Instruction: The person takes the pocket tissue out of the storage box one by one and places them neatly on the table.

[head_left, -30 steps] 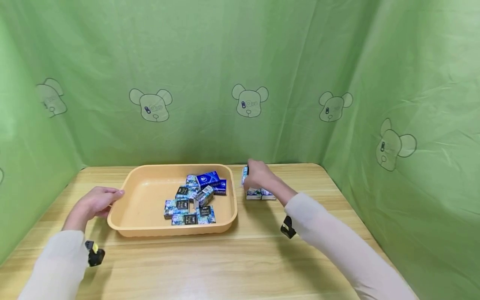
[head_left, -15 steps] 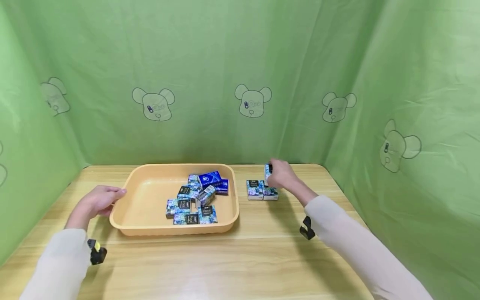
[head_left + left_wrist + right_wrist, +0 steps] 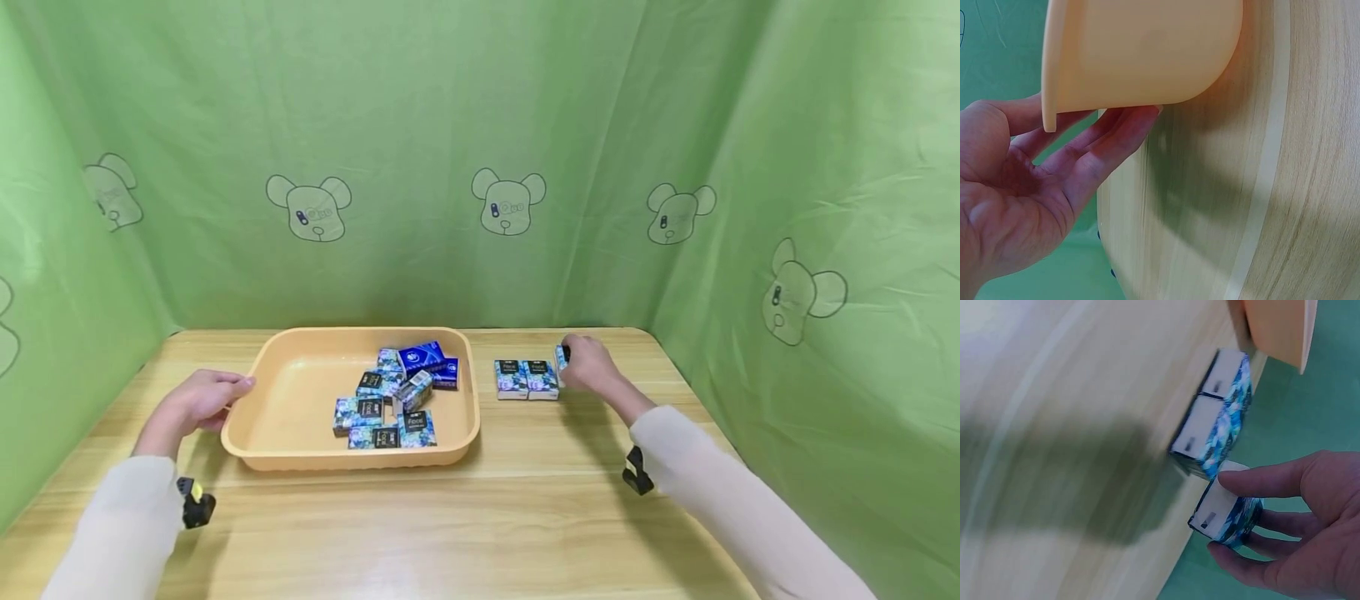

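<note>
Head view: we see a shallow orange tray (image 3: 285,457) on the wooden counter (image 3: 465,533), with small packs loosely heaped in its right half. As far as we can count, six are floral packs (image 3: 358,413) and two are blue packs (image 3: 422,357). To the right of the tray, the first laid pack (image 3: 512,382) and the second laid pack (image 3: 542,382) lie flat, side by side. The held pack (image 3: 561,360), also floral, is in line with them at the right end, in the right hand (image 3: 596,368). The left hand (image 3: 197,398) has hold of the tray's left rim. We judge the row partway formed: two packs laid, a third nearly placed and not released. Whether all eight in the tray belong to it we cannot tell.

Left wrist view: we note the fingers reaching beneath the tray's outer wall, their tips touching it; the rim hides the end of the thumb. The hand is closed only as far as the rim allows.

Right wrist view: we find thumb and fingers spread just to the held pack's width, pinching it just beside the second laid pack. Whether its underside meets the counter is unclear.
</note>
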Action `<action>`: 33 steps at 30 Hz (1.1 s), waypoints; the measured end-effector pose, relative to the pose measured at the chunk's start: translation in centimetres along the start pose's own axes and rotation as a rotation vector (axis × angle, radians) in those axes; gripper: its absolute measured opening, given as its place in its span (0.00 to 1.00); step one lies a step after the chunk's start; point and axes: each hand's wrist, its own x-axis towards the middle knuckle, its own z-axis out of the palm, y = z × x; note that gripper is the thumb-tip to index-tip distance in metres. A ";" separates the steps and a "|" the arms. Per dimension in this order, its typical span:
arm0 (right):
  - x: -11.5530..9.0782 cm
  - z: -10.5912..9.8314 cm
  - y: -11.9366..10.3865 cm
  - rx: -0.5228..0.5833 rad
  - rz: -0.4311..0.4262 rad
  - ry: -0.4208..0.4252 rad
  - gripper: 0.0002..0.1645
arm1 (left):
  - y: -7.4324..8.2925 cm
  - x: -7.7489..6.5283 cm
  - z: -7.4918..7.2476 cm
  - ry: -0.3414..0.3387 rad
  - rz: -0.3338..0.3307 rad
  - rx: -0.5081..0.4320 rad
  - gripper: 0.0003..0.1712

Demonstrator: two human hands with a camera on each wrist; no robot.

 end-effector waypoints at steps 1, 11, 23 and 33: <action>-0.1 0.2 0.1 -0.003 0.006 -0.004 0.37 | 0.0 0.0 0.0 -0.001 -0.002 -0.001 0.37; -0.5 1.9 1.6 -0.024 0.021 -0.033 0.34 | -0.1 0.2 0.0 -0.001 -0.006 0.004 0.37; -0.8 2.8 1.9 -0.035 0.065 -0.099 0.35 | 0.0 0.1 0.0 0.000 -0.009 -0.003 0.37; -0.6 3.0 1.8 -0.055 0.068 -0.120 0.37 | -0.1 0.1 0.0 0.000 -0.012 -0.006 0.37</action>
